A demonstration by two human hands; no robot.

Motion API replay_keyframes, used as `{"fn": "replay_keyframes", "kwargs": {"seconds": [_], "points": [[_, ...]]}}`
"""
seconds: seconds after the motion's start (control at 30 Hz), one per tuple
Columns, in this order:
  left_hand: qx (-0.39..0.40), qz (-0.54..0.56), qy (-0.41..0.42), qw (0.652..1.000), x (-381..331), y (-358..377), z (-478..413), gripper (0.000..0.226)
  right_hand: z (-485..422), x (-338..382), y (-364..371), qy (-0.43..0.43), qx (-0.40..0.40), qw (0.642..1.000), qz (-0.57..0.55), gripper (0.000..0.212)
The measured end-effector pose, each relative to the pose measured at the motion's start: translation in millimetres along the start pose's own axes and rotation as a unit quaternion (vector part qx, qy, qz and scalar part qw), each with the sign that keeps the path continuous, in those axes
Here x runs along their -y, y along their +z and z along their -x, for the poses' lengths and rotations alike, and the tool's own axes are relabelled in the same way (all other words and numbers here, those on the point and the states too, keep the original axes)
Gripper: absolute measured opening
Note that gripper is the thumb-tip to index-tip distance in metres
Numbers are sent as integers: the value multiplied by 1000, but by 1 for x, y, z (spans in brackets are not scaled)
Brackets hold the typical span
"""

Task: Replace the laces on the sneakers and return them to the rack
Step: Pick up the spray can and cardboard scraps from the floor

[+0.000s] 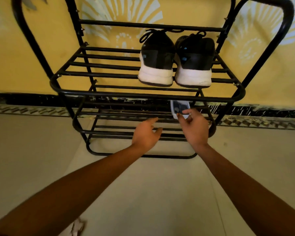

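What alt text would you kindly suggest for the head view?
A person's right hand pinches a small white-and-blue item at a lower shelf of a black metal rack, the open left hand beside it. A pair of black, white-soled sneakers stands on the shelf above.

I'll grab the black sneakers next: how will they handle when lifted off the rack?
The sneakers look light, given thick foam-like soles. Their floppy laces lie near the back bar, so may snag. Flat soles across several bars suggest little tipping.
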State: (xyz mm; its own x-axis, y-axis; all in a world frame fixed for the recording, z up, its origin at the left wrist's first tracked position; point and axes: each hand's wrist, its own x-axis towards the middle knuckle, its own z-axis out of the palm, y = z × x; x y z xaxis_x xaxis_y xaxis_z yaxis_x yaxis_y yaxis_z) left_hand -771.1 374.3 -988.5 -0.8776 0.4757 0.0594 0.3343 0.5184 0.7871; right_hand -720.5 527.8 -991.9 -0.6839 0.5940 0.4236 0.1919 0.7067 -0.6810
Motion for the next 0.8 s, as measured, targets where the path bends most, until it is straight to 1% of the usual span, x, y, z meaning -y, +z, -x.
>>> {"fn": "replay_keyframes", "kwargs": {"seconds": [0.13, 0.23, 0.33, 0.43, 0.53, 0.6, 0.67, 0.8], "points": [[-3, 6, -9, 1000, 26, -32, 47, 45, 37, 31, 2, -83, 59, 995, -9, 18], [-22, 3, -21, 1000, 50, -58, 84, 43, 64, 56, 5, -133, 108, 985, -4, 16], [-56, 2, -32, 998, 81, -89, 124, 39, 92, 93, 14, -189, 167, 968, 6, 16], [-93, -30, -41, 994, 119, -123, 161, 36, 119, 131, 34, -230, 232, 945, 6, 16], [-121, -63, -86, 987, 158, -152, 195, 36, 147, 158, 59, -238, 276, 931, 8, 17], [-116, -112, -116, 980, 187, -168, 219, 38, 172, 170, 81, -242, 300, 923, 13, 17], [-93, -162, -138, 973, 213, -178, 241, 40, 198, 172, 101, -228, 317, 921, 12, 17], [-32, -230, -207, 951, 264, -180, 282, 50, 258, 161, 140, -156, 344, 926, -8, 18]]}}
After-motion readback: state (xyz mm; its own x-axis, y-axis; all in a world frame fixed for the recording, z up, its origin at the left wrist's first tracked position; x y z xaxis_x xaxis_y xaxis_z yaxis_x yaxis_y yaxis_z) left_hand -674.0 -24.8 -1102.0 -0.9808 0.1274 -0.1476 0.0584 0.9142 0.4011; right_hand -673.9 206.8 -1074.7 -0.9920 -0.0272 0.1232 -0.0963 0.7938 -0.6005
